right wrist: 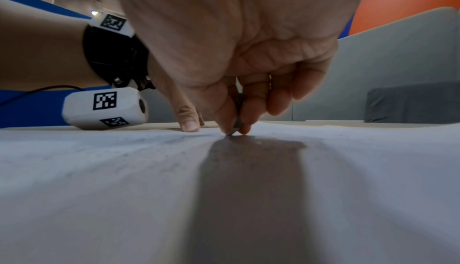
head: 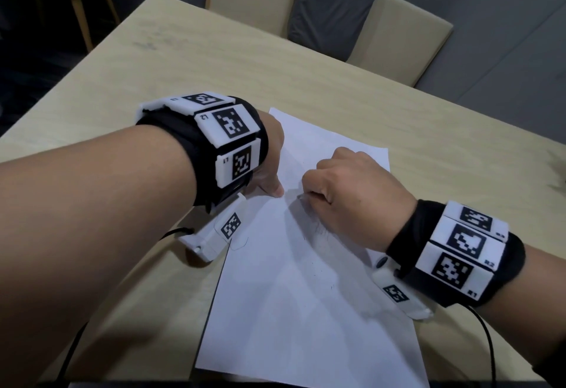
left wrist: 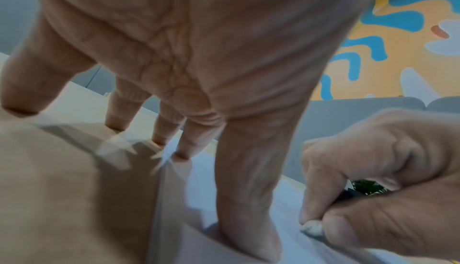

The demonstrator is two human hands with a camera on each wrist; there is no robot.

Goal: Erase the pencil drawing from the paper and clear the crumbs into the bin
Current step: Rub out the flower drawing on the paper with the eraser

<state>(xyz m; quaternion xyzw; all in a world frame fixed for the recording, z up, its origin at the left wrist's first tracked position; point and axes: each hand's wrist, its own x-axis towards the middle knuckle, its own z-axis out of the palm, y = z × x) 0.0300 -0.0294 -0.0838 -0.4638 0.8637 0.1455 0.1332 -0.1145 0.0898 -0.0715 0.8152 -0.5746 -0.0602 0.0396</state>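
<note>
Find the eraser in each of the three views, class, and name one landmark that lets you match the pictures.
Head: the eraser is barely visible at the right hand's fingertips, at the picture's centre.
Left wrist: lower right, a whitish tip pinched between finger and thumb, touching the paper.
Right wrist: centre, a grey sliver between the pinching fingertips.
Shared landmark: the left hand's thumb, pressed on the paper just beside the eraser.

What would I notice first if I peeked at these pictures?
Probably the two hands meeting in the middle of the white paper on the wooden table. The right hand pinches a small worn eraser against the sheet, while the left hand presses its spread fingers down beside it. The black wristbands with chequered white tags also stand out.
</note>
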